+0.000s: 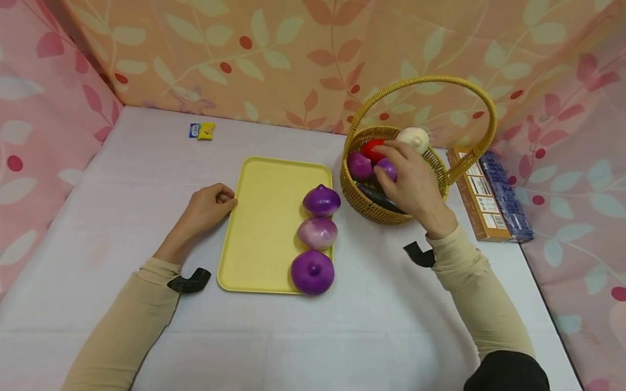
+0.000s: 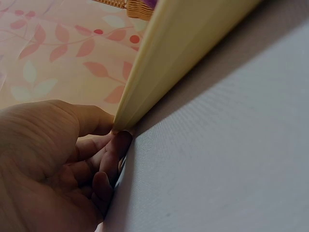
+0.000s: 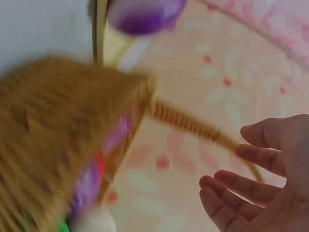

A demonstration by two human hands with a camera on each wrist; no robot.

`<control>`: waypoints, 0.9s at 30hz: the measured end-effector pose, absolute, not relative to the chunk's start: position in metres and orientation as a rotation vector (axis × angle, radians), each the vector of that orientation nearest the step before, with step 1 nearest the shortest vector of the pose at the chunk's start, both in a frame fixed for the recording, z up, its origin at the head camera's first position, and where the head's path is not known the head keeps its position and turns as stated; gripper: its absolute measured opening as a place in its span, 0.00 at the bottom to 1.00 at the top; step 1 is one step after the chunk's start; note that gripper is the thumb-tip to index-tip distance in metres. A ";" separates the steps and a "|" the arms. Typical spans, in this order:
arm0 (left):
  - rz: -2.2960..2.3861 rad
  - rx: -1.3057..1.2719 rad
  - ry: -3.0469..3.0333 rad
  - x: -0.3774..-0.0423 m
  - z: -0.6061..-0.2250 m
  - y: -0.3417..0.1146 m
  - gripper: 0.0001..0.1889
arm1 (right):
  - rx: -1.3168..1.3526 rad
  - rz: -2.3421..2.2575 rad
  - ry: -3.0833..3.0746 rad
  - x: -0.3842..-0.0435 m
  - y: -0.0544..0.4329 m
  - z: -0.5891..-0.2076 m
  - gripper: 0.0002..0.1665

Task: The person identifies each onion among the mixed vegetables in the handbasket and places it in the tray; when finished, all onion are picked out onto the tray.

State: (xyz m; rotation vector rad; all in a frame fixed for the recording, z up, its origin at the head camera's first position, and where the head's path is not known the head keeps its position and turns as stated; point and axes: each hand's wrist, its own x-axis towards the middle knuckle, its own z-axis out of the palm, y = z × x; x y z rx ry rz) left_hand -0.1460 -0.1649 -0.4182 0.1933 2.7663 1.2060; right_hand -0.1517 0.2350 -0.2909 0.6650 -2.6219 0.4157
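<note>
My left hand [image 1: 207, 206] pinches the left rim of a yellow tray [image 1: 264, 228] between thumb and curled fingers, seen closely in the left wrist view. Along the tray's right side stand a purple onion [image 1: 321, 201], a paler purple-white onion [image 1: 318, 233] and another purple onion [image 1: 313, 272]. Over a wicker basket [image 1: 364, 209] hovers my right hand [image 1: 413, 182], fingers spread and slightly bent, holding nothing. Inside the basket are purple onions [image 1: 359, 166], a red vegetable [image 1: 373, 150], a white bulb [image 1: 413, 140] and a dark eggplant [image 1: 379, 197], partly hidden by the hand.
The basket's tall handle [image 1: 425, 79] arches over it. Right of the basket lie a brown box [image 1: 479, 195] and a blue package [image 1: 506, 195]. Two small packets, blue [image 1: 194, 130] and yellow [image 1: 206, 131], lie at the back left. Patterned cloth walls [image 1: 274, 60] enclose the table.
</note>
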 end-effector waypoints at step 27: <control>1.222 0.176 2.757 -0.146 -0.419 -0.164 0.13 | 0.213 0.127 -3.332 -0.262 0.309 -0.282 0.43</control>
